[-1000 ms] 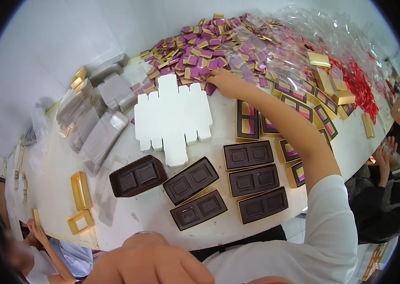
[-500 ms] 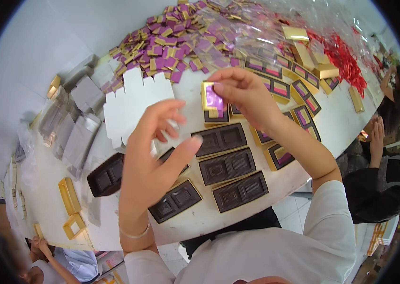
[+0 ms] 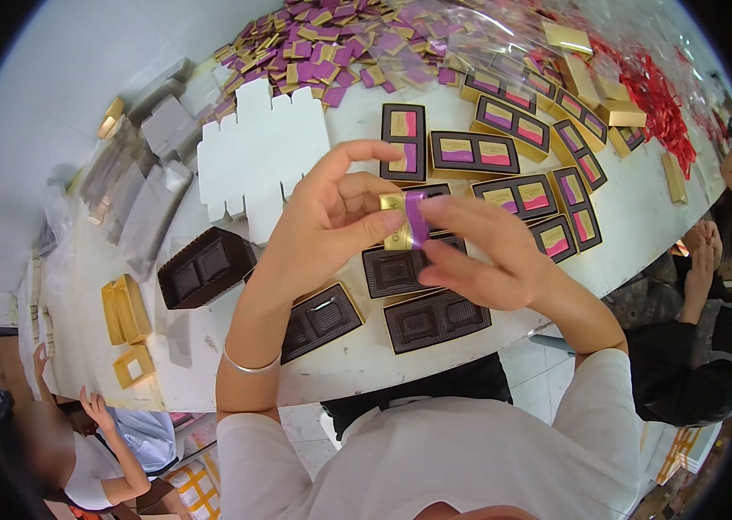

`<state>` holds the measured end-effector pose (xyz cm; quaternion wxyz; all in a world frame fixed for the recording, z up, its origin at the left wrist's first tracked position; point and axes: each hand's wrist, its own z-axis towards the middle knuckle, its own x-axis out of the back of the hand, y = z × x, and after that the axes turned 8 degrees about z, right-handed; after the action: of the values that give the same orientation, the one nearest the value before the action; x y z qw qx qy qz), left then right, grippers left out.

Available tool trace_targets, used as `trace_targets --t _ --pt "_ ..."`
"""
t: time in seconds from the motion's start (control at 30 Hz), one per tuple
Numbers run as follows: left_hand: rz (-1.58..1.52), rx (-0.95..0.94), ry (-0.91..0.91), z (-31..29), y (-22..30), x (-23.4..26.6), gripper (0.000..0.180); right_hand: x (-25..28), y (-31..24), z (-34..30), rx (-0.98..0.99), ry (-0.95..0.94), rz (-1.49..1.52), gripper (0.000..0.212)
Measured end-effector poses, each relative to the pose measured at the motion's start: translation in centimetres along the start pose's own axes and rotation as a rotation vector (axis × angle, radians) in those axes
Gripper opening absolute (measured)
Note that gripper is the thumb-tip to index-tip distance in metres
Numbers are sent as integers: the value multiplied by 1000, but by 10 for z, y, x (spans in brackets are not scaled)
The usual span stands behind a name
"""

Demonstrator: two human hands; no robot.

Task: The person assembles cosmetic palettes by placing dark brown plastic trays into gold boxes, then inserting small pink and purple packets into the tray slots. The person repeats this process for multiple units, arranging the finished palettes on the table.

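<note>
My left hand point(image 3: 318, 221) pinches a small gold-and-purple foil-wrapped piece point(image 3: 398, 227) between thumb and fingers. My right hand point(image 3: 496, 260), slightly blurred, has its fingers apart at the piece's purple edge; whether they touch it is unclear. Beneath both hands lie gold-edged boxes with dark brown two-hollow trays: an unfilled one point(image 3: 440, 322) near me, another point(image 3: 324, 321) partly behind my left wrist. Just beyond my hands, a box point(image 3: 404, 130) holds two wrapped pieces, one with pink and one with purple. Beside it lies another filled box point(image 3: 473, 156).
Several filled boxes point(image 3: 511, 128) stand at the right. A heap of wrapped pieces point(image 3: 310, 52), clear film point(image 3: 461, 39) and red ribbons point(image 3: 656, 100) lie at the back. Leftward are a flat white carton point(image 3: 258, 156), a brown tray point(image 3: 206, 270) and gold box parts point(image 3: 126, 310). Other people sit at both sides.
The wrapped piece has passed from my right hand to my left and come nearer to me. My right hand has moved down and nearer, its fingers now apart. The view has shifted.
</note>
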<state>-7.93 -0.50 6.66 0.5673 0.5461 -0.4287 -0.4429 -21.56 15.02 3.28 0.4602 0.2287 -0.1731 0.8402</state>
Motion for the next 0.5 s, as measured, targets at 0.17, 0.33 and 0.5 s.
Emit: trace_targets --t 0.17,0.33,0.5 --pt "-50 30 -85 -1 -9 4 43 10 -3 6 -259 -150 281 36" --pt "48 139 -92 3 -7 16 39 -2 -2 1 -226 -73 209 30" --pt "925 -56 52 2 -47 39 42 -27 10 -6 -593 -180 289 20"
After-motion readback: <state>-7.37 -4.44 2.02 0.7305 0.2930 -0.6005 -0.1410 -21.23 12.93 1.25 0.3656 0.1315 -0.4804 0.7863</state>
